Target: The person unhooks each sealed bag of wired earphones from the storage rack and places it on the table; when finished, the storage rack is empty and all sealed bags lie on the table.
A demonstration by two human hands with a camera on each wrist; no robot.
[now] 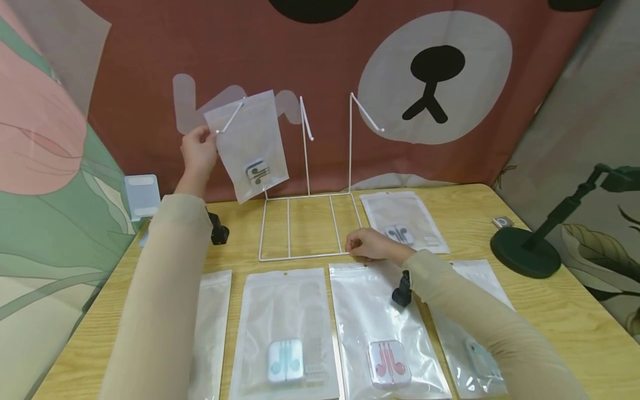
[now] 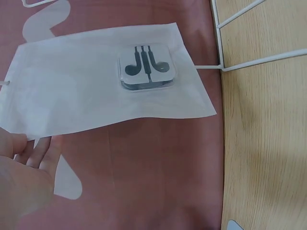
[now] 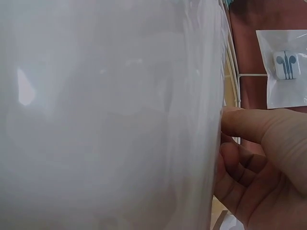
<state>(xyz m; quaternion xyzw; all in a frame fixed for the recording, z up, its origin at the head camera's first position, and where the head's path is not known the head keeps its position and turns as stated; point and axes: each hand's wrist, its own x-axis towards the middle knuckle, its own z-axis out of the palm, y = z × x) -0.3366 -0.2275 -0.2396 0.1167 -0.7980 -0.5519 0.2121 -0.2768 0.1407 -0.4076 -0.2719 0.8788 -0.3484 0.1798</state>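
In the head view my left hand (image 1: 199,151) pinches the side edge of a clear plastic bag (image 1: 250,139). This bag holds boxed dark-corded earphones (image 2: 147,67). It hangs tilted from the left hook of a white wire rack (image 1: 306,161), and the hook's tip sticks out in front. My right hand (image 1: 372,244) has its fingers curled at the rack's front rail and seems to grip it. Just below lies a bag with pink earphones (image 1: 389,362); in the right wrist view a large blurred bag (image 3: 105,115) hides part of the rail.
On the wooden table (image 1: 540,311) lie a bag with teal earphones (image 1: 286,360), a bag behind the right hand (image 1: 395,208), and others partly under the arms. A dark lamp stand (image 1: 525,253) stands right, a pale blue holder (image 1: 142,194) left. The two other hooks hold nothing.
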